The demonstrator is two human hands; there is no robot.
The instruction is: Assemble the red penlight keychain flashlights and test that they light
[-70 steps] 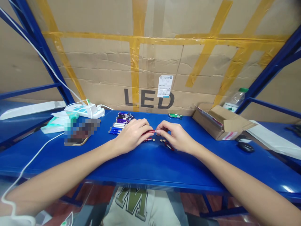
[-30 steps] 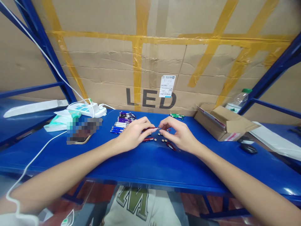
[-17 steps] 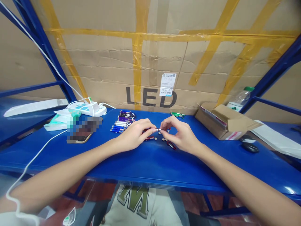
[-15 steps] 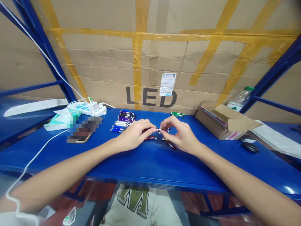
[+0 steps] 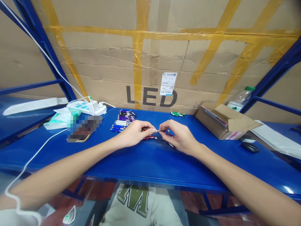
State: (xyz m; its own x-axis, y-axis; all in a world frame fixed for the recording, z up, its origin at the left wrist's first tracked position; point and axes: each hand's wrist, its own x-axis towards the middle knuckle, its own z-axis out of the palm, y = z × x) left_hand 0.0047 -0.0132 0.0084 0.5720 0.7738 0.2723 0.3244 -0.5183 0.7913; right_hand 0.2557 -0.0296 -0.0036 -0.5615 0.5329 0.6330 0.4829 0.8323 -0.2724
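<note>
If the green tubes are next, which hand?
Probably right: the right hand is just in front of the green tubes; the left hand is farther off. Both pinch a small part, though.

The blue desk (image 5: 131, 166) has the smooth, glossy look of painted metal, and the held red tube (image 5: 157, 131) ends in shiny metal. The slim tubes in the row (image 5: 120, 122) have a metallic sheen. The matt cardboard panel (image 5: 103, 75) is rough with creases (its yellow tape (image 5: 137, 62) is glossy plastic), the bottle (image 5: 241, 98) clear plastic, the mouse (image 5: 250, 147) glossy plastic.
</note>
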